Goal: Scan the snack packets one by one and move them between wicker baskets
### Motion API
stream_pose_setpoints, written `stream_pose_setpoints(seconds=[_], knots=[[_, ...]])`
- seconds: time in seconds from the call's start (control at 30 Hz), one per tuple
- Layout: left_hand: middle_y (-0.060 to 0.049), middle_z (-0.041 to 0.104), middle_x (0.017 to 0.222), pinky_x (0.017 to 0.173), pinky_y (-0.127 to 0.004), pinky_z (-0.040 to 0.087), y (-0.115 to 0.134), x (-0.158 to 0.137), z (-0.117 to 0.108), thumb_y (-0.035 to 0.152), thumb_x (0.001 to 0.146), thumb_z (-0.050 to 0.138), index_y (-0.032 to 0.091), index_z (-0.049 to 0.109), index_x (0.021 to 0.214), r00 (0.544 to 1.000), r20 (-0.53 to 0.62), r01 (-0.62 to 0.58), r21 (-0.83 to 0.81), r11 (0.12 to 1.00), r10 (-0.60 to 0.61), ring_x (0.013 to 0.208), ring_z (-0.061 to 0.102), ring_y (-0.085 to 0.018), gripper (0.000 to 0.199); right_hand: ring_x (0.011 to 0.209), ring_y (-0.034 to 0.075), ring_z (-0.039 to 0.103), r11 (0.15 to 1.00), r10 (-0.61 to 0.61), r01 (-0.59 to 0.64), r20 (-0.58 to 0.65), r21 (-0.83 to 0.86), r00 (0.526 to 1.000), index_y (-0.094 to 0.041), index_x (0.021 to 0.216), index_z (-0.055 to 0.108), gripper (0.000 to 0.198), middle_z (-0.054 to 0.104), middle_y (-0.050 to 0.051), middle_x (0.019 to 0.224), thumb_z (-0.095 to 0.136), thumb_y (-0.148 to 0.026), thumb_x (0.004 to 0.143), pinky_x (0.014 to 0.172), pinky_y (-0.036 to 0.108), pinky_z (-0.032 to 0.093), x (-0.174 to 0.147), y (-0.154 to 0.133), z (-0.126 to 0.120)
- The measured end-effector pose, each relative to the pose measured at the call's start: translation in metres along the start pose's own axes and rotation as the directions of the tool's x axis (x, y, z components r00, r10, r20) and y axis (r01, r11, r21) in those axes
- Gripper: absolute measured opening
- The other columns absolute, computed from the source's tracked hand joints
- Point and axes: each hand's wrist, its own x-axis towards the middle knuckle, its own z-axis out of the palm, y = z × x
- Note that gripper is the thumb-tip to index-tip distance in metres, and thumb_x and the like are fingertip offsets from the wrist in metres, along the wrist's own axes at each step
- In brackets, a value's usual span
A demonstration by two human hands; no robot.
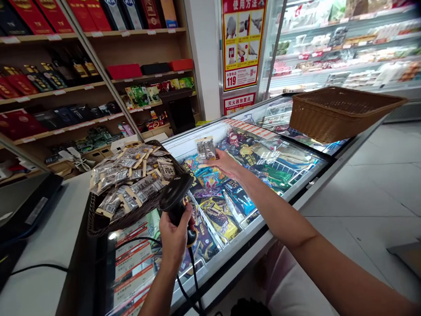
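My left hand (pixel 174 235) is wrapped round the handle of a black barcode scanner (pixel 175 192), whose cable hangs down in front of the freezer. Farther forward, my right hand (pixel 225 164) grips a small clear snack packet (pixel 206 149) by its lower right side, above the freezer's glass top. Left of the scanner, a dark wicker basket (pixel 91 217) is heaped with similar packets (pixel 128 174). Bright frozen treat bags, among them a yellow one (pixel 219 217), lie under the glass below both hands.
An open brown wicker basket (pixel 333 114) stands on the freezer's far right end. At the left is a white counter (pixel 58 255) with a dark device (pixel 22 210). Behind are wooden shelves (pixel 90 81) of boxed goods and a lit refrigerated display (pixel 344 47). Tiled floor (pixel 367 194) lies to the right.
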Motion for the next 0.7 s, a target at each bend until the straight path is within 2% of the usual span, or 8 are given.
stream_pose_setpoints(seconds=[0.1, 0.17, 0.27, 0.33, 0.47, 0.6, 0.7], knots=[[0.005, 0.061, 0.056, 0.043, -0.022, 0.042, 0.000, 0.000, 0.001, 0.051, 0.074, 0.090, 0.020, 0.059, 0.084, 1.000, 0.021, 0.010, 0.008, 1.000, -0.010, 0.044, 0.053, -0.010, 0.045, 0.072, 0.014, 0.064, 0.993, -0.069, 0.065, -0.032, -0.102, 0.997, -0.017, 0.085, 0.072, 0.041, 0.072, -0.003, 0.076, 0.098, -0.025, 0.053, 0.066, 0.025, 0.049, 0.003, -0.011, -0.015], [0.005, 0.061, 0.056, 0.043, -0.022, 0.041, 0.001, 0.000, 0.000, 0.052, 0.073, 0.091, 0.021, 0.058, 0.084, 0.999, 0.031, 0.023, 0.002, 1.000, -0.023, 0.044, 0.052, -0.010, 0.047, 0.076, 0.015, 0.067, 0.992, -0.120, 0.115, -0.091, -0.054, 0.989, -0.018, 0.086, 0.073, 0.041, 0.073, -0.002, 0.077, 0.098, -0.031, 0.055, 0.069, 0.026, 0.050, 0.004, -0.016, -0.022], [0.005, 0.060, 0.056, 0.043, -0.022, 0.040, 0.004, 0.001, -0.001, 0.055, 0.068, 0.094, 0.021, 0.058, 0.083, 0.997, 0.050, 0.052, -0.015, 0.999, -0.051, 0.044, 0.050, -0.009, 0.053, 0.076, 0.017, 0.069, 0.992, -0.113, 0.122, -0.155, 0.046, 0.981, -0.017, 0.085, 0.074, 0.038, 0.075, 0.001, 0.079, 0.095, -0.039, 0.062, 0.072, 0.029, 0.053, 0.006, -0.020, -0.027], [0.005, 0.059, 0.055, 0.043, -0.022, 0.039, 0.006, 0.001, -0.002, 0.059, 0.067, 0.094, 0.020, 0.059, 0.084, 0.994, 0.081, 0.078, -0.009, 0.997, -0.077, 0.044, 0.049, -0.009, 0.055, 0.074, 0.017, 0.070, 0.990, -0.092, 0.110, -0.188, 0.084, 0.978, -0.017, 0.082, 0.073, 0.036, 0.075, 0.001, 0.077, 0.094, -0.041, 0.065, 0.071, 0.030, 0.055, 0.008, -0.017, -0.027], [0.003, 0.061, 0.062, 0.045, -0.023, 0.041, 0.006, -0.001, 0.000, 0.067, 0.074, 0.087, 0.018, 0.065, 0.093, 0.977, 0.161, 0.133, 0.037, 0.990, -0.137, 0.048, 0.051, -0.010, 0.056, 0.068, 0.017, 0.068, 0.988, -0.092, 0.121, -0.265, 0.093, 0.960, -0.018, 0.084, 0.074, 0.032, 0.074, 0.000, 0.075, 0.092, -0.039, 0.068, 0.064, 0.028, 0.052, 0.012, -0.004, -0.020], [0.001, 0.062, 0.063, 0.046, -0.023, 0.043, 0.000, -0.003, 0.005, 0.071, 0.079, 0.080, 0.019, 0.067, 0.093, 0.973, 0.183, 0.124, 0.091, 0.988, -0.139, 0.049, 0.054, -0.011, 0.056, 0.064, 0.016, 0.063, 0.988, -0.049, 0.098, -0.367, 0.117, 0.929, -0.017, 0.082, 0.073, 0.024, 0.071, 0.000, 0.071, 0.087, -0.034, 0.072, 0.058, 0.027, 0.049, 0.015, 0.011, -0.012], [0.001, 0.061, 0.057, 0.044, -0.024, 0.044, -0.004, -0.005, 0.007, 0.077, 0.079, 0.076, 0.019, 0.068, 0.090, 0.971, 0.193, 0.112, 0.147, 0.983, -0.139, 0.047, 0.055, -0.013, 0.059, 0.063, 0.015, 0.061, 0.990, -0.059, 0.103, -0.391, 0.091, 0.919, -0.019, 0.080, 0.070, 0.024, 0.068, -0.002, 0.068, 0.086, -0.036, 0.075, 0.057, 0.027, 0.048, 0.017, 0.017, -0.010]])
